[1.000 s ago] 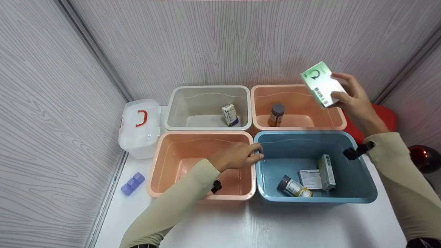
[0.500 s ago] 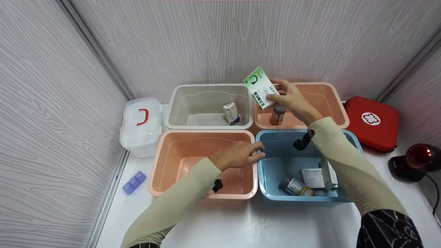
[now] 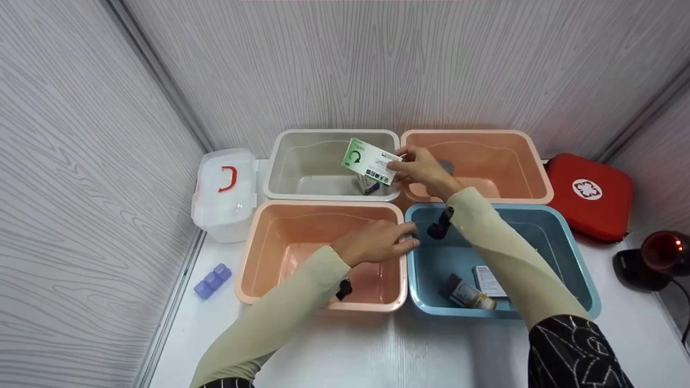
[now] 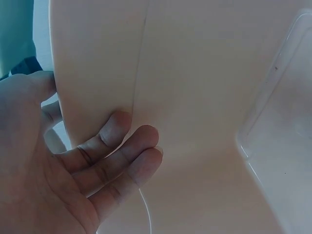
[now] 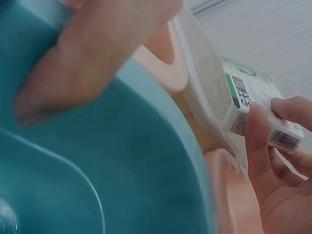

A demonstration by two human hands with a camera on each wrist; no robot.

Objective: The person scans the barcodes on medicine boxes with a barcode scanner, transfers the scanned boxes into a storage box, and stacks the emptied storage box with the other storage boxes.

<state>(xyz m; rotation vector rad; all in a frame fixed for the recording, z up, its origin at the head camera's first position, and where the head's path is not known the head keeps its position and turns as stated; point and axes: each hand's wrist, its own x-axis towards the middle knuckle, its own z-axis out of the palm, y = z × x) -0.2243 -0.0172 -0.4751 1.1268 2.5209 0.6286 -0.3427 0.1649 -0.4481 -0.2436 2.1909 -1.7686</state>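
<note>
In the head view my right hand (image 3: 423,167) pinches a white and green medicine box (image 3: 371,161), tilted, above the right side of the grey bin (image 3: 331,198). The right wrist view shows the thumb and fingers on either side of this box (image 5: 258,105). Below it, a small medicine box (image 3: 368,185) in the grey bin is partly covered. My left hand (image 3: 372,241) holds the right rim of the front peach bin (image 3: 323,203), beside the blue bin (image 3: 501,312). Several of its fingertips (image 4: 141,136) lie against the bin's inner wall in the left wrist view.
The blue bin holds a pill bottle (image 3: 468,295) and a white box (image 3: 489,281). A bottle (image 3: 446,166) in the back peach bin (image 3: 485,200) is mostly covered by my hand. A clear lidded case (image 3: 223,199), purple pill organizer (image 3: 213,281), red first-aid case (image 3: 590,199) and dark scanner-like device (image 3: 663,253) stand around.
My right hand has carried the green and white medicine box leftward and down, from above the back peach bin to over the grey bin. My left hand stays on the rim.
</note>
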